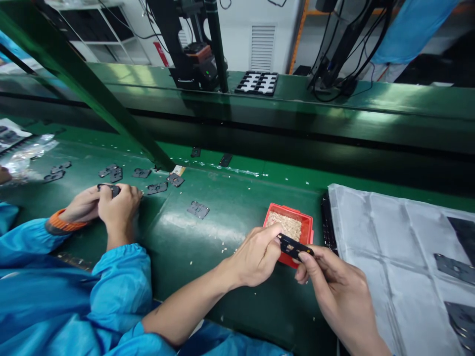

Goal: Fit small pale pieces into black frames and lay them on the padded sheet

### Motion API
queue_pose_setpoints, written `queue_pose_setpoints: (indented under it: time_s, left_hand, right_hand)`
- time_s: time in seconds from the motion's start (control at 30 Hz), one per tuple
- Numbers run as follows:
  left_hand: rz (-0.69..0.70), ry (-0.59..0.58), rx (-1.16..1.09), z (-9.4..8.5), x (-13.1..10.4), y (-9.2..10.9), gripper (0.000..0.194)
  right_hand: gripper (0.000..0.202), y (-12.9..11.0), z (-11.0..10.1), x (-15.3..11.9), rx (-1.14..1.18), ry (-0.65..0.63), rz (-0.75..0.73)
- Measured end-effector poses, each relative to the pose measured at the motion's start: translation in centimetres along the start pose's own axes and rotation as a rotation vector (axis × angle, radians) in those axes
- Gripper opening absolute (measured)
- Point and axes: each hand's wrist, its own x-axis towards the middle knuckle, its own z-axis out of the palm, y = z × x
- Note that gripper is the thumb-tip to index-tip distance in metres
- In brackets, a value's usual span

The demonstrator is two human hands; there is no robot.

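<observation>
Your left forearm (196, 299) is bare and slants up to the right from the lower left. Your left hand (258, 257) has its back turned up, thumb and forefinger pinched, the other fingers curled in. Facing it just to the right, your right hand (336, 282) presses its thumb down over bent fingers, its wrist angling towards the lower right.

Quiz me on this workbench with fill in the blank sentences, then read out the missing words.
Your left hand and right hand hold one small plate coloured ____.
The open bin is coloured ____.
The pale sheeting lies to the ____ of the bin.
The co-worker's sleeves are ____.
Missing words: black; red; right; blue.
</observation>
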Motion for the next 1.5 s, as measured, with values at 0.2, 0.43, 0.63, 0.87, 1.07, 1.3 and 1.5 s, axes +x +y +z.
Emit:
queue_pose_setpoints:
  time_s: [0.2,0.43,0.63,0.87,1.07,1.3,1.5]
  left_hand:
    - [-0.002,-0.057,-0.041,-0.3,0.3,0.3,0.020]
    - [-0.059,0.040,-0.010,0.4,0.5,-0.1,0.025]
    - [-0.039,0.049,0.001,0.6,0.6,-0.7,0.023]
    - [-0.009,-0.027,-0.038,0.3,0.5,-1.2,0.017]
    - [-0.061,-0.079,0.065,-0.6,0.4,-1.7,0.014]
    - [0.003,-0.079,0.070,-0.7,0.8,-0.4,0.016]
    - [-0.006,0.047,0.070,0.0,0.7,-1.4,0.037]
  right_hand:
    - [0.014,0.4,-0.2,0.3,-0.052,0.011,0.000]
    - [0.011,0.3,0.2,0.1,-0.114,0.039,-0.091]
    - [0.010,0.7,0.4,0.0,-0.130,0.037,-0.092]
    - [0.013,1.2,0.1,0.0,-0.087,0.008,-0.009]
    - [0.020,2.1,-0.7,0.3,-0.136,0.050,0.069]
    - [0.022,1.5,-0.6,1.1,-0.200,0.070,0.038]
    - [0.042,2.4,-0.7,0.8,-0.208,0.030,-0.043]
